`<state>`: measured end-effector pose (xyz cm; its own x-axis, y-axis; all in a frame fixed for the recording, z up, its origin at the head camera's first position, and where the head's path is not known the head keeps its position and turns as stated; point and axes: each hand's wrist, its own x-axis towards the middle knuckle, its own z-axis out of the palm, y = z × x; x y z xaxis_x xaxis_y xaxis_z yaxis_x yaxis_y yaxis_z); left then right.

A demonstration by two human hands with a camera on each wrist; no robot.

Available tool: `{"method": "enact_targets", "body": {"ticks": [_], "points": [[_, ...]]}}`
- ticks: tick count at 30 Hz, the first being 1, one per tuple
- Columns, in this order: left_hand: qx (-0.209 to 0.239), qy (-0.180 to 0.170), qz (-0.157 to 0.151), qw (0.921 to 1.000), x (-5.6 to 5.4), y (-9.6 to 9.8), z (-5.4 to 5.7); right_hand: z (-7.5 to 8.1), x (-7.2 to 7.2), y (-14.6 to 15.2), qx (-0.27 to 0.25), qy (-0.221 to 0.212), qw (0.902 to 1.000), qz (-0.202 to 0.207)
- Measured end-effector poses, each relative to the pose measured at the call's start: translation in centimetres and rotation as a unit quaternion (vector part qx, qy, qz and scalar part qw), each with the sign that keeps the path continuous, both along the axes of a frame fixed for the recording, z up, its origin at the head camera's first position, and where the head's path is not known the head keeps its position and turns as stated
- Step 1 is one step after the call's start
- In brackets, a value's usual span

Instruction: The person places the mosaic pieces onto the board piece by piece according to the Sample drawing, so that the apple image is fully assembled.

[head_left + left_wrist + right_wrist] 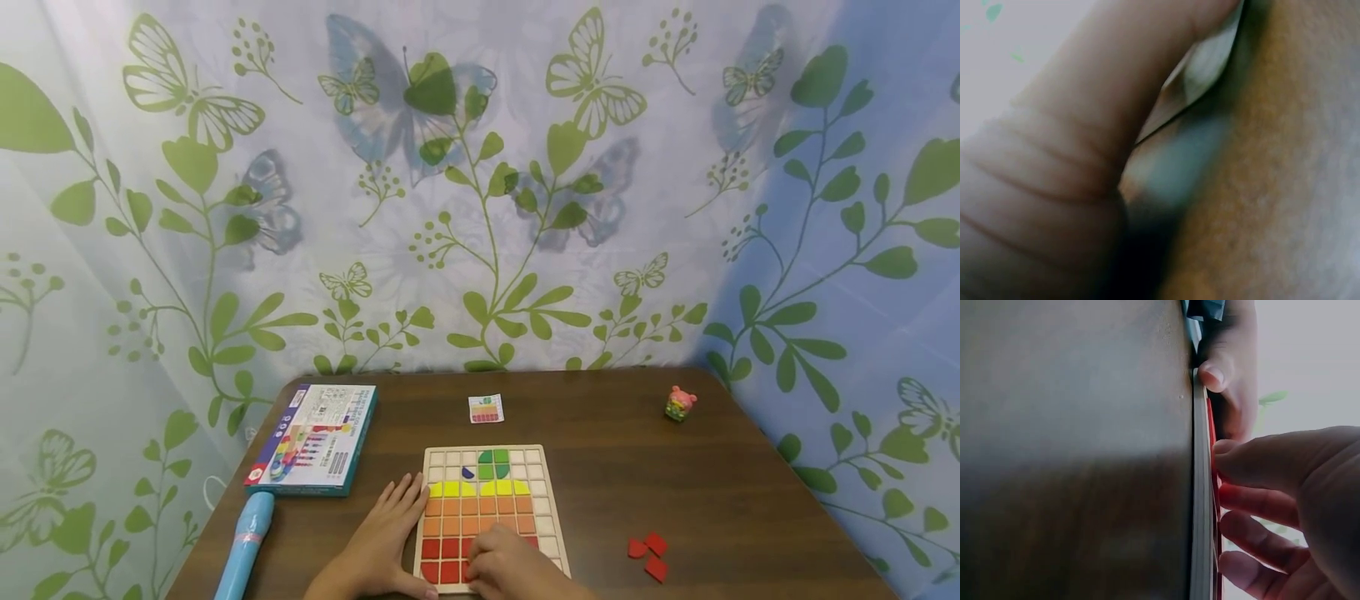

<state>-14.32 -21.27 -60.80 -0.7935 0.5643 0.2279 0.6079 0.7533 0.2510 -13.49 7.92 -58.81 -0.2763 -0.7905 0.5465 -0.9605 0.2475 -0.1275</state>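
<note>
A light wooden tray (554, 533) with a grid of squares lies on the table, holding rows of red, orange and yellow tiles, green pieces and a dark blue piece (468, 473) near the top. My left hand (386, 533) lies along the tray's left side, fingers stretched out, thumb at the bottom left corner. Over the lower red rows, my right hand (510, 562) bends its fingers and pinches a red tile (1214, 464) at the tray's surface; the hand largely hides this piece from above. The left wrist view is mostly blurred skin and table.
Loose red pieces (656, 569) lie right of the tray. A small pattern card (486, 409) is behind it. At left are a game box (315, 437) and a light blue cylindrical object (247, 542). A pink-topped figurine (679, 403) stands at back right, before a leaf-patterned curtain (480, 208).
</note>
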Motion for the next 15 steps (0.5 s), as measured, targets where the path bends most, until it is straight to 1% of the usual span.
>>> {"method": "enact_targets", "body": {"ticks": [3, 6, 10, 15], "points": [[0.000, 0.000, 0.000, 1.0000, 0.0, 0.1, -0.1, -0.3, 0.0, 0.4, -0.008, -0.009, 0.9999, 0.001], [0.004, -0.010, 0.002, 0.9999, 0.1, 0.1, 0.0, -0.1, 0.1, 1.2, -0.023, -0.012, 0.9996, -0.012], [0.018, -0.019, 0.002, 0.9996, 0.1, 0.2, 0.0, 0.4, -0.2, 3.0, -0.063, -0.036, 0.9962, -0.047], [0.026, -0.015, -0.002, 0.9995, 0.2, 0.0, 0.1, 0.9, -1.0, 6.3, -0.110, -0.087, 0.9844, -0.106]]}}
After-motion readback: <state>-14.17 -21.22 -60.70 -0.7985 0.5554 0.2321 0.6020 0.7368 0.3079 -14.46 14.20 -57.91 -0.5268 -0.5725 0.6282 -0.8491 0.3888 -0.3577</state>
